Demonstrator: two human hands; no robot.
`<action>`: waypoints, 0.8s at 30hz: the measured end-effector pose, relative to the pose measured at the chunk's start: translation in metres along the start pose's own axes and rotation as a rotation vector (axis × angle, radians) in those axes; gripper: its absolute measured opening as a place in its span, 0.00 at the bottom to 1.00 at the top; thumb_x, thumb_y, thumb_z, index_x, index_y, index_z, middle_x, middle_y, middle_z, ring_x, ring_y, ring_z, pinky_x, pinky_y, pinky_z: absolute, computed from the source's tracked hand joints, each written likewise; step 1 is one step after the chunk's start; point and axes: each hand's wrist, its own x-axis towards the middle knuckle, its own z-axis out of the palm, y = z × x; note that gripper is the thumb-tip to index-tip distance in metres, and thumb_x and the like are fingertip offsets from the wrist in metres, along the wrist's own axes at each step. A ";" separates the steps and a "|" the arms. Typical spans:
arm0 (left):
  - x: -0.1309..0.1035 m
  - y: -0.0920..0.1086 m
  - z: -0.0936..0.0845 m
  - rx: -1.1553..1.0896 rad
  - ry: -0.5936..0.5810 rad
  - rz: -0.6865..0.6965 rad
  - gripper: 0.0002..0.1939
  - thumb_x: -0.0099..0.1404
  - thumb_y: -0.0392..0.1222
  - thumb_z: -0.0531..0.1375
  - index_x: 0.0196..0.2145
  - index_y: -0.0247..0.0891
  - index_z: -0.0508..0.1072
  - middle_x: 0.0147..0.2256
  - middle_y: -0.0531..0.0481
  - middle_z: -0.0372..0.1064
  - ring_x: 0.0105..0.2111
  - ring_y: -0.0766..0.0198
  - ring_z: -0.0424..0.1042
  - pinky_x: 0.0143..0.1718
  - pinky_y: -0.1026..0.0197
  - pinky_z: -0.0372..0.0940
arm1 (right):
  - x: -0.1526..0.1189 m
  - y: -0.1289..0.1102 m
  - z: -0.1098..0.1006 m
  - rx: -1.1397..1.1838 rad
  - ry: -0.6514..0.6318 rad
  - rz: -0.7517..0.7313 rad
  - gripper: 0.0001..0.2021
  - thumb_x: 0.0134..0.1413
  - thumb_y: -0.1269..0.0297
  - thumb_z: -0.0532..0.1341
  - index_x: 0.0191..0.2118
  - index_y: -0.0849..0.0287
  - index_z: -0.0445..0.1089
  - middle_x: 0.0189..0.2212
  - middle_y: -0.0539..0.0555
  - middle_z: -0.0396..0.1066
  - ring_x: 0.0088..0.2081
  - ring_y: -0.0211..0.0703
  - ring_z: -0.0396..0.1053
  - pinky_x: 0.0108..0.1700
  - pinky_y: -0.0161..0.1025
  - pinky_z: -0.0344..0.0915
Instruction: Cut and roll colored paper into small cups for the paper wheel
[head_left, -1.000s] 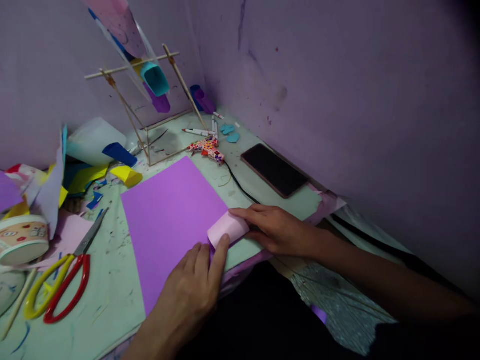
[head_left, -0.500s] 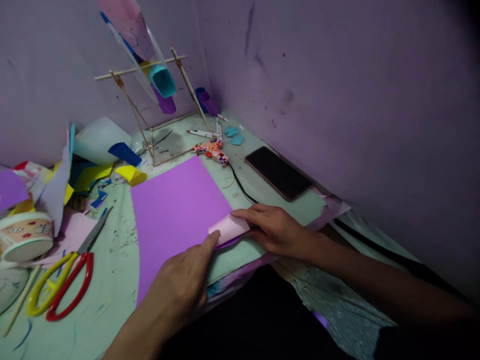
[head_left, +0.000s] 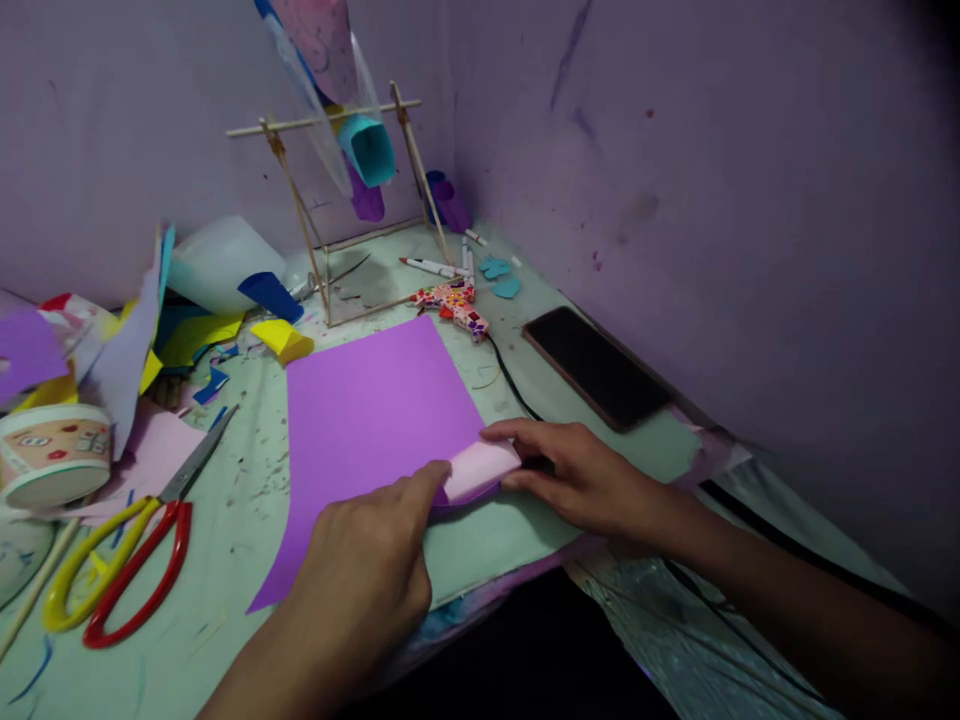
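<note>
A large purple paper sheet point(head_left: 375, 400) lies on the table, its near right corner under a small curled pink paper piece point(head_left: 481, 469). My right hand point(head_left: 577, 472) pinches the right end of the pink paper between thumb and fingers. My left hand point(head_left: 371, 545) is closed at the pink paper's left end, with a fingertip pressed on it and on the purple sheet's near edge. The undersides of the left fingers are hidden. Scissors point(head_left: 180, 485) with one yellow and one red handle lie partly spread to the left.
A phone point(head_left: 596, 365) lies right of the sheet. Behind it are a patterned glue gun point(head_left: 454, 303) with a black cord, and several markers point(head_left: 433, 267). A stick frame point(head_left: 304, 215) holds hanging paper pieces. A paper cup point(head_left: 56, 455) and paper scraps point(head_left: 199, 338) crowd the left.
The view has shifted, so the table's things appear farther right. Both hands stay at the pink paper. It looks flatter now, and the right fingers sit nearer its right end.
</note>
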 end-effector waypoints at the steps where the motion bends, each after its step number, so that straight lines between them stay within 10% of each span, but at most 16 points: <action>1: 0.000 -0.002 0.000 -0.032 -0.009 0.011 0.19 0.59 0.34 0.48 0.49 0.41 0.64 0.33 0.48 0.76 0.28 0.55 0.76 0.26 0.55 0.68 | 0.001 -0.001 0.000 0.029 -0.006 0.033 0.18 0.52 0.70 0.61 0.50 0.56 0.65 0.42 0.54 0.73 0.40 0.42 0.72 0.43 0.39 0.68; 9: 0.001 -0.005 -0.003 0.087 0.101 0.013 0.24 0.52 0.39 0.59 0.48 0.36 0.62 0.31 0.45 0.75 0.22 0.51 0.74 0.19 0.52 0.67 | 0.005 -0.003 0.000 0.087 0.002 0.190 0.17 0.51 0.68 0.62 0.49 0.54 0.66 0.30 0.49 0.73 0.32 0.41 0.71 0.34 0.36 0.68; 13: -0.001 -0.007 0.004 0.063 0.135 -0.059 0.05 0.54 0.36 0.55 0.31 0.41 0.69 0.20 0.51 0.71 0.17 0.55 0.71 0.15 0.54 0.65 | 0.007 -0.003 0.001 0.088 0.019 0.216 0.17 0.50 0.67 0.63 0.47 0.53 0.67 0.27 0.49 0.72 0.30 0.40 0.71 0.31 0.35 0.68; 24: 0.020 -0.029 -0.006 -0.179 -0.416 -0.183 0.11 0.58 0.40 0.50 0.26 0.43 0.72 0.27 0.49 0.75 0.26 0.55 0.72 0.27 0.56 0.61 | 0.027 -0.016 -0.003 0.196 -0.007 0.415 0.09 0.46 0.61 0.64 0.35 0.54 0.75 0.32 0.53 0.76 0.32 0.42 0.73 0.33 0.35 0.70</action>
